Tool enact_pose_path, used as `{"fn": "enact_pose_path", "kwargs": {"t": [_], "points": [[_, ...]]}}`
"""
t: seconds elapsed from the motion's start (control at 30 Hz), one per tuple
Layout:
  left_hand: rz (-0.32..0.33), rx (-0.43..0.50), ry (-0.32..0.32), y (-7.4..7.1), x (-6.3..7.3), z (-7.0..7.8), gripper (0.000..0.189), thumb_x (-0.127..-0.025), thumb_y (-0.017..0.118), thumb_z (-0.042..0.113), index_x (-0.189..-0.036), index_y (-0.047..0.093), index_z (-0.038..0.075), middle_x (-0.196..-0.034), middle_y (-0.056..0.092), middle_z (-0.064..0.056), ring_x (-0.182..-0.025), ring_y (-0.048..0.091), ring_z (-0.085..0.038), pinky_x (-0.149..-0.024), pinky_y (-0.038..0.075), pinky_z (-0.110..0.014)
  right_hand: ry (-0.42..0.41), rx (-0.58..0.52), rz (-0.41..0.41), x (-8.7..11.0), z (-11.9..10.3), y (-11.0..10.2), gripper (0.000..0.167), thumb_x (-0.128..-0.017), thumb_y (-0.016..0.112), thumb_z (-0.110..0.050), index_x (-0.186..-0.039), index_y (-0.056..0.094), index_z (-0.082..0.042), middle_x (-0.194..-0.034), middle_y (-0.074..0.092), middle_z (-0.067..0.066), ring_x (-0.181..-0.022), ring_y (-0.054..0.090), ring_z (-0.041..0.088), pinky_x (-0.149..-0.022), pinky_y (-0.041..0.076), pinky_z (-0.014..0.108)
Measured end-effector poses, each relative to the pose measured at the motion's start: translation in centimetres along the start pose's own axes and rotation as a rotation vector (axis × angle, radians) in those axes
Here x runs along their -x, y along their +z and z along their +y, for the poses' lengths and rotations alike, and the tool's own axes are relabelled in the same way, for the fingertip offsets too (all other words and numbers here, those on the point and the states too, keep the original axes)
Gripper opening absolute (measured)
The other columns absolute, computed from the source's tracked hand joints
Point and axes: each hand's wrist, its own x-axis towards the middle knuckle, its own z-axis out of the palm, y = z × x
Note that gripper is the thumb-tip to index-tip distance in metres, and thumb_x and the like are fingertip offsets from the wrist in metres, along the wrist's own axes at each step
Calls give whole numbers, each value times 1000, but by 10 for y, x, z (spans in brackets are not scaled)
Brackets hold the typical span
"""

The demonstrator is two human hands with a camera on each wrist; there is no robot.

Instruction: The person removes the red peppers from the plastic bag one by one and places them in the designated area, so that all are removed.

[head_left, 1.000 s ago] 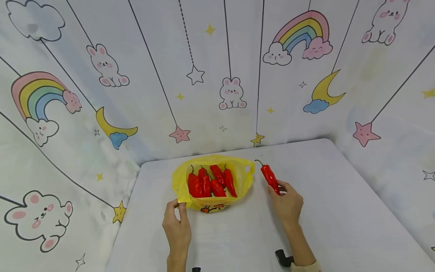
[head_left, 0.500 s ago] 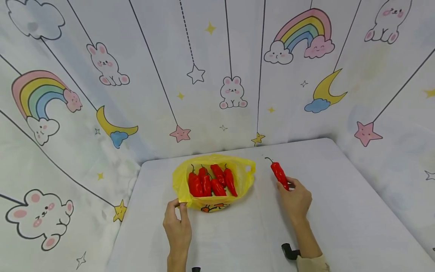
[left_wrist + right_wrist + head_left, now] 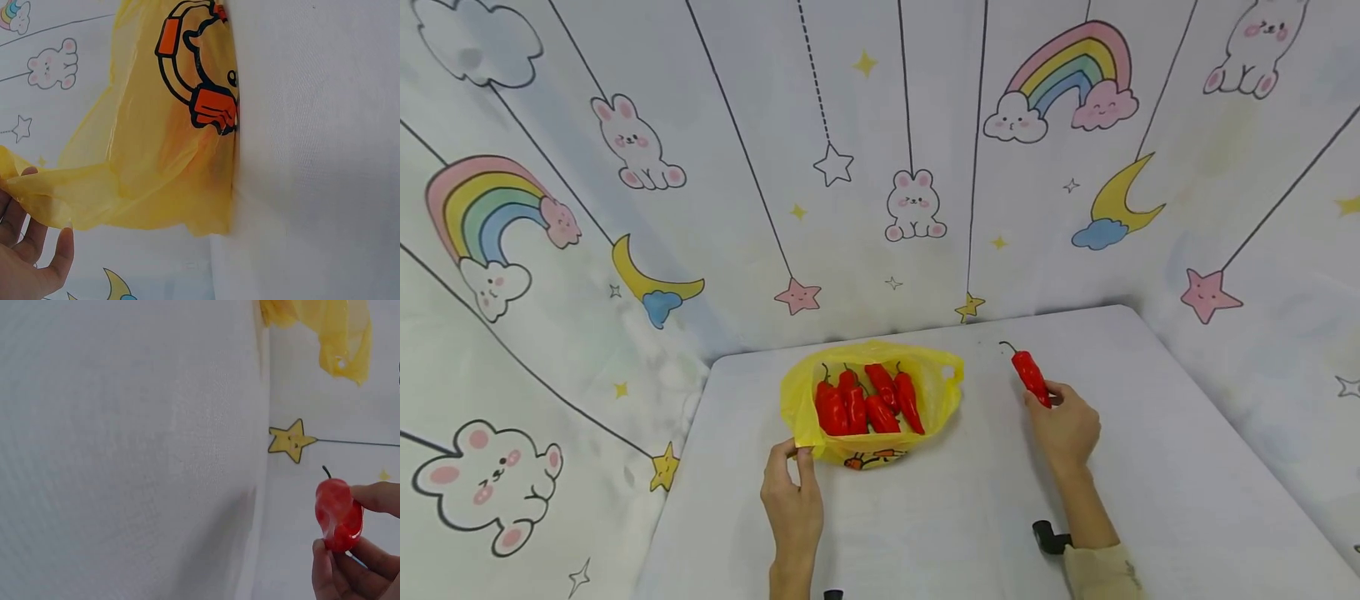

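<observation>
A yellow plastic bag lies with its mouth spread, and several red chili peppers show inside it. My left hand pinches the bag's near left edge between thumb and fingers. In the left wrist view the bag's printed side fills the middle, while the left hand grips its rim. To the right of the bag, my right hand holds one red chili pepper by its lower end, stem pointing away. The right wrist view has that pepper between thumb and fingers, above the table.
Everything rests on a white-covered table that ends at a curtain printed with rabbits, stars and rainbows. A black fitting sits beside the right wrist; another dark piece shows at the bottom edge near the left forearm.
My right hand has carried the chili pepper to the right and slightly away, farther from the bag. The left hand stays on the bag's edge.
</observation>
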Motion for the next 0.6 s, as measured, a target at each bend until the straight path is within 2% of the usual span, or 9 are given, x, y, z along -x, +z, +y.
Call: {"fn": "enact_pose_path", "kwargs": {"t": [0.3, 0.6], "points": [[-5, 4, 8, 1, 1, -2, 10, -102, 65, 6, -112, 67, 1, -103, 71, -5, -94, 64, -15, -83, 46, -17, 33, 62, -17, -19, 9, 1, 38, -92, 78, -29, -116, 76, 0, -93, 75, 22, -78, 66, 38, -62, 43, 42], [-7, -4, -4, 1, 1, -3, 10, -103, 65, 5, -111, 66, 1, -103, 71, -5, -94, 63, -15, -82, 45, -17, 118, 113, -82, -32, 22, -4, 41, -92, 75, -32, -118, 76, 0, -103, 76, 23, -86, 68, 42, -63, 47, 46]]}}
